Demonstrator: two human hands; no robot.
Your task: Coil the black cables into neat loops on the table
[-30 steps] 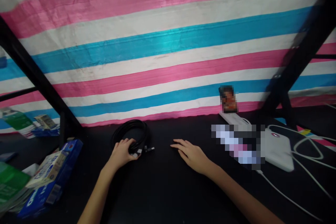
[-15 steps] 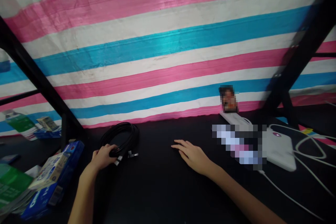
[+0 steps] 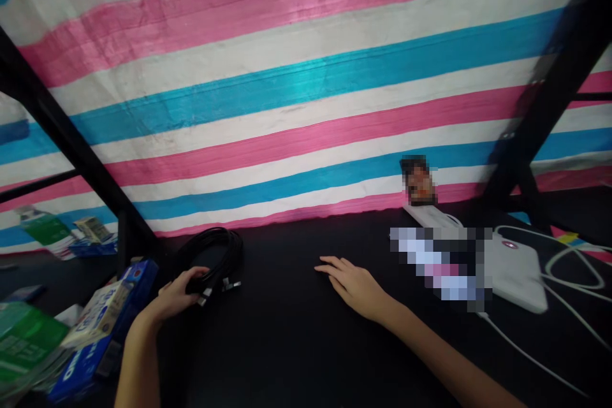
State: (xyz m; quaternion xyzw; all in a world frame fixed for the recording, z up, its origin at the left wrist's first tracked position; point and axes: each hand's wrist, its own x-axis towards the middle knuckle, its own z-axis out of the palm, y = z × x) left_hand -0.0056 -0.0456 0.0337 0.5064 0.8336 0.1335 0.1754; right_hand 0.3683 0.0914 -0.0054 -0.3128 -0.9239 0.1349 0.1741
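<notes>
A coiled black cable (image 3: 232, 252) lies on the black tabletop (image 3: 268, 338), left of the middle, its silvery connector ends pointing toward the front right. My left hand (image 3: 183, 294) is at the near left side of the coil, fingers wrapped round part of it beside the connectors. To the right, my right hand (image 3: 354, 285) rests palm down on the tabletop with its fingers spread and nothing in it.
Blue box (image 3: 86, 357), cream packet (image 3: 98, 315) and green package (image 3: 29, 338) lie at the left. A green-labelled bottle (image 3: 45, 226) stands behind. On the right are a white device (image 3: 519, 274), white cables and blurred-out items. Black frame bars flank a striped sheet (image 3: 296, 140).
My left hand and the coiled cable have shifted a little to the left. My right hand has stayed almost where it was. The view has turned slightly.
</notes>
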